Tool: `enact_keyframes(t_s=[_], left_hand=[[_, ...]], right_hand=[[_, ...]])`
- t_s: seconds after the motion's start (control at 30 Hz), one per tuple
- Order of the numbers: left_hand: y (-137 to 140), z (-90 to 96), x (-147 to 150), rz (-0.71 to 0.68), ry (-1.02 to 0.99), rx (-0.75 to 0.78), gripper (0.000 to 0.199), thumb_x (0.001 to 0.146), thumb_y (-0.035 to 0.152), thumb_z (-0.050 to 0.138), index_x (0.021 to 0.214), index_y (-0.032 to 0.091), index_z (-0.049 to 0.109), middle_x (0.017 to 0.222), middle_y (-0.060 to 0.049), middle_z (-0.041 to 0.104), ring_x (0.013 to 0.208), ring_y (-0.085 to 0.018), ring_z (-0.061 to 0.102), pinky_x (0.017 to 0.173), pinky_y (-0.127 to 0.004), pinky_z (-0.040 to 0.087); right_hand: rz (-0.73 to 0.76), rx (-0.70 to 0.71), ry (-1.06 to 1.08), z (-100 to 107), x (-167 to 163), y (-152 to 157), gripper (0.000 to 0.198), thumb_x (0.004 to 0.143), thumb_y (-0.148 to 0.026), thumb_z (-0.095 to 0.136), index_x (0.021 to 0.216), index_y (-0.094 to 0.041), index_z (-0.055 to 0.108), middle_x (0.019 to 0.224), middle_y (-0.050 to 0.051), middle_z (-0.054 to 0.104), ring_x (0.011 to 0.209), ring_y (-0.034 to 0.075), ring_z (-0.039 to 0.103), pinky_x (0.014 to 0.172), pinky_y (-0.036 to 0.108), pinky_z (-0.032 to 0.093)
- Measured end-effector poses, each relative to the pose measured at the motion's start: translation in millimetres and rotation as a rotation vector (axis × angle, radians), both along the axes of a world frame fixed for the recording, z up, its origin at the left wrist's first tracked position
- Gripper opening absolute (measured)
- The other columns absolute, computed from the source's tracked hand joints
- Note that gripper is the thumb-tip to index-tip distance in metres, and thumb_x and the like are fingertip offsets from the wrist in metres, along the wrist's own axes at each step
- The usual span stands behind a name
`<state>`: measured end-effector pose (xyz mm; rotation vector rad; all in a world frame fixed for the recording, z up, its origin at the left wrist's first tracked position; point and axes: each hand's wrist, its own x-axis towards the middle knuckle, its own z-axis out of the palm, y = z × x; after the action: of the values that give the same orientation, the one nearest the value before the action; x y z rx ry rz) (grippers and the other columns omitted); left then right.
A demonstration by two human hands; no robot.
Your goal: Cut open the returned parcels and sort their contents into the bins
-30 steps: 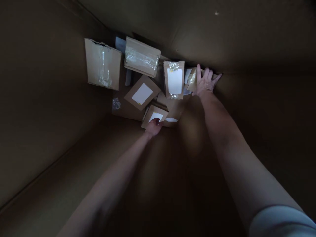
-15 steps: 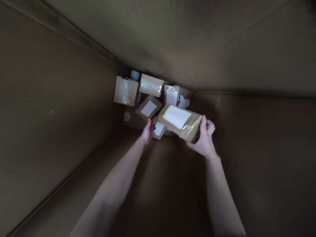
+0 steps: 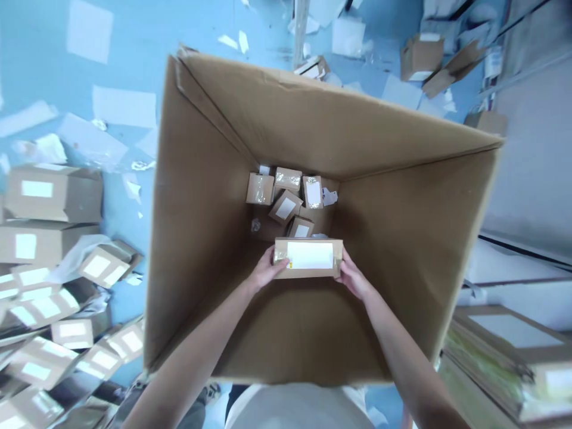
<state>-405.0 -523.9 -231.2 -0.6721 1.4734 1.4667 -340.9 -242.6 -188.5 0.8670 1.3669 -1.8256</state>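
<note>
And now both hands are on it! The left hand point(image 3: 267, 271) closes round one end, thumb pressed on the front face beside the label, and the right hand point(image 3: 353, 277) hugs the other end, its fingers bent only as far as the box's thickness lets them. Between them, level, sits a brown oblong cardboard box point(image 3: 308, 274) with a broad white paper label point(image 3: 311, 255), showing above the lower part of the large brown corrugated carton point(image 3: 196, 208). Half a second ago the right hand had a box alone, tilted, with the left hand bare beside it; now the load is shared, which looks the steadier hold for lifting. The view has risen too, from deep inside to over the rim. Beyond the grip, small brown taped cardboard boxes point(image 3: 260, 189) lie at the carton's bottom, a torn white paper scrap point(image 3: 329, 196) near them. Outside, it's the pale blue floor point(image 3: 147, 30), strewn with flat white sheets point(image 3: 124, 107), and a heap of labelled brown boxes point(image 3: 44, 363) on the left
</note>
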Motion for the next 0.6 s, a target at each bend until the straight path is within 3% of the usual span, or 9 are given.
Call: enact_keyframes(t_s=[0.07, 0.13, 0.3, 0.43, 0.6], left_hand=[[-3, 29.3, 13, -0.058, 0.096, 0.000, 0.087, 0.067, 0.043, 0.079, 0.140, 0.018, 0.039, 0.133, -0.015, 0.056, 0.123, -0.028, 0.054, 0.108, -0.043, 0.038], [-4, 53.7, 27, -0.080, 0.160, 0.017, 0.088, 0.068, 0.041, 0.078, 0.142, 0.018, 0.036, 0.135, -0.014, 0.055, 0.124, -0.028, 0.053, 0.108, -0.042, 0.038], [-6, 110.0, 57, -0.062, 0.189, -0.003, 0.072, 0.074, 0.040, 0.071, 0.137, 0.019, 0.041, 0.129, -0.012, 0.060, 0.118, -0.026, 0.057, 0.105, -0.040, 0.040], [-13, 160.3, 76, -0.117, 0.351, 0.046, 0.064, 0.074, 0.047, 0.069, 0.127, 0.018, 0.048, 0.128, -0.013, 0.059, 0.117, -0.025, 0.058, 0.103, -0.039, 0.042], [-11, 226.0, 108, -0.262, 0.590, -0.118, 0.057, 0.070, 0.057, 0.066, 0.109, 0.017, 0.055, 0.114, -0.012, 0.065, 0.108, -0.027, 0.061, 0.095, -0.040, 0.047]], right_hand=[[-0.092, 0.048, 0.036, 28, 14, -13, 0.084, 0.080, -0.053, 0.062, 0.149, -0.042, 0.016, 0.150, 0.002, 0.039, 0.125, 0.030, 0.051, 0.095, 0.052, 0.049], [-0.182, 0.183, 0.114, 52, 29, -30, 0.086, 0.077, -0.047, 0.067, 0.149, -0.039, 0.021, 0.149, 0.003, 0.041, 0.128, 0.029, 0.049, 0.100, 0.052, 0.046], [-0.336, 0.424, 0.243, 106, 71, -64, 0.088, 0.075, -0.047, 0.069, 0.149, -0.028, 0.025, 0.143, 0.008, 0.048, 0.130, 0.029, 0.047, 0.111, 0.054, 0.033], [-0.302, 0.498, 0.456, 147, 104, -68, 0.083, 0.073, -0.051, 0.070, 0.145, -0.028, 0.035, 0.147, 0.006, 0.044, 0.137, 0.028, 0.038, 0.116, 0.049, 0.026], [-0.236, 0.424, 0.636, 195, 136, -48, 0.095, 0.067, -0.062, 0.070, 0.146, -0.024, 0.034, 0.147, 0.008, 0.042, 0.135, 0.028, 0.039, 0.116, 0.047, 0.025]])
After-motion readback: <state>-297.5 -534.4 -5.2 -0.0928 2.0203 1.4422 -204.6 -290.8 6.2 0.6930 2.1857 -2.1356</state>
